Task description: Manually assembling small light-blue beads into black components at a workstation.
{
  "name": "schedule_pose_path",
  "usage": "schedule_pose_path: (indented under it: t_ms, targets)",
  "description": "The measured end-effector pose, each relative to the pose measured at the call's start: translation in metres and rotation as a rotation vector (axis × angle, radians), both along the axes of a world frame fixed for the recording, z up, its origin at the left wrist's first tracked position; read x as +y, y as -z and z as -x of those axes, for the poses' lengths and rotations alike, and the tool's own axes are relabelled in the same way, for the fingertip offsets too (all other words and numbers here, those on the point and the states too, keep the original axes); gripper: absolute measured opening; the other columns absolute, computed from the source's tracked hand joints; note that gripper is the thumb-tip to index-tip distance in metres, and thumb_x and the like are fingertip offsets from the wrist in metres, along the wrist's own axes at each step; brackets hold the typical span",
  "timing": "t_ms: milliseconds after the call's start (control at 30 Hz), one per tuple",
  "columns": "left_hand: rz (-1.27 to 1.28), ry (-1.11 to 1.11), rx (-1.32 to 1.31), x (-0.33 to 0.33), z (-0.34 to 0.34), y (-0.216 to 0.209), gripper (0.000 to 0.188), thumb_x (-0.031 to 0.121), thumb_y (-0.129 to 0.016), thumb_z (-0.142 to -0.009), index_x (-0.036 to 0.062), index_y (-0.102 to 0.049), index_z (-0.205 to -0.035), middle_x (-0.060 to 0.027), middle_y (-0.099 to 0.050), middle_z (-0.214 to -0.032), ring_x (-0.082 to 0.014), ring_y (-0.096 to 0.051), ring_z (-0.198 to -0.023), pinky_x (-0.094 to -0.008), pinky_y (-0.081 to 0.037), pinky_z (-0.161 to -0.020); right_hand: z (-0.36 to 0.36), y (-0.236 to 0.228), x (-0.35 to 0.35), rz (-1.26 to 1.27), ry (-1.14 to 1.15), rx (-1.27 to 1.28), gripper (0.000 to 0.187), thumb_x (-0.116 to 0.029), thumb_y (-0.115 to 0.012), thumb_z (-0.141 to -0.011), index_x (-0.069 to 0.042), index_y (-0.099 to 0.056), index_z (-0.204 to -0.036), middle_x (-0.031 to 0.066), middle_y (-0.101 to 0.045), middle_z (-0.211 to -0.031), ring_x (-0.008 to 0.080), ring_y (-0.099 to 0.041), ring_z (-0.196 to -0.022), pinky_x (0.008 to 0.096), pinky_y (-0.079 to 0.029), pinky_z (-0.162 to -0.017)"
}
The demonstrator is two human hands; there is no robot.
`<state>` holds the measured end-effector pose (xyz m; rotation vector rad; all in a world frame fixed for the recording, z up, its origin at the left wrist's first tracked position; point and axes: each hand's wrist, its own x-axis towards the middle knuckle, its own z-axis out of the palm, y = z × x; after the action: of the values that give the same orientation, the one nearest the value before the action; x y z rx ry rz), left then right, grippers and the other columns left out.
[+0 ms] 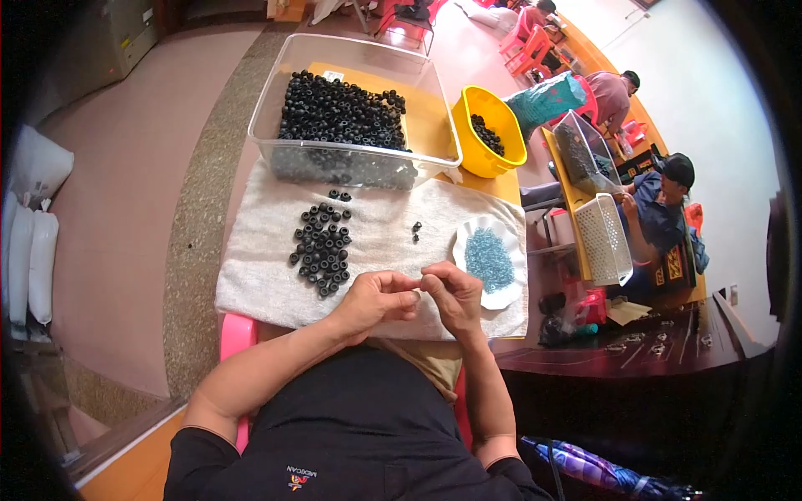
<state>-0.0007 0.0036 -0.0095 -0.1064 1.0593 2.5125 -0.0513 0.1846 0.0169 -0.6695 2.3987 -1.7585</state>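
My left hand [378, 302] and my right hand [455, 297] meet fingertip to fingertip over the near part of a white towel [384, 242]. Both are closed in a pinch; whatever sits between the fingers is too small to make out. To the left of them lies a loose pile of small round black pieces with holes [322, 250]. A few smaller black pieces [417, 227] rest alone beyond my fingers. Close by my right hand, a white scalloped plate [511, 292] holds many tiny pale-blue translucent pieces [489, 260].
Behind the towel stands a large clear plastic bin [434, 167] of black pieces, beside a yellow basin [511, 160] with more of them. People work at a side table on the right, with a white perforated basket [603, 238]. White sacks [42, 259] stand far left.
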Motion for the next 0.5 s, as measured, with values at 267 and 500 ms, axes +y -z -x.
schedule_pose_path:
  t_ms: [267, 500]
  targets:
    - [-0.093, 0.143, -0.064, -0.009, 0.0, -0.012, 0.024, 0.01, -0.066, -0.092, 0.0013, -0.064, -0.114, -0.0031, -0.065, -0.099, -0.0117, -0.064, -0.087, -0.0257, -0.055, -0.078, -0.01, 0.001, -0.011, 0.085, -0.004, 0.275, 0.007, 0.001, -0.069, -0.084, -0.001, -0.066, -0.09, 0.0082, -0.065, -0.085, 0.0183, -0.062, -0.081, 0.0287, -0.05, -0.073]
    - [-0.077, 0.173, -0.031, -0.006, -0.002, -0.005, 0.021, 0.007, -0.063, -0.092, 0.0002, -0.064, -0.112, -0.0059, -0.067, -0.101, -0.0131, -0.065, -0.088, -0.0282, -0.057, -0.081, -0.011, 0.01, -0.01, 0.177, -0.031, 0.227, 0.007, 0.002, -0.07, -0.083, -0.001, -0.066, -0.088, 0.0083, -0.064, -0.088, 0.019, -0.061, -0.082, 0.0298, -0.049, -0.076]
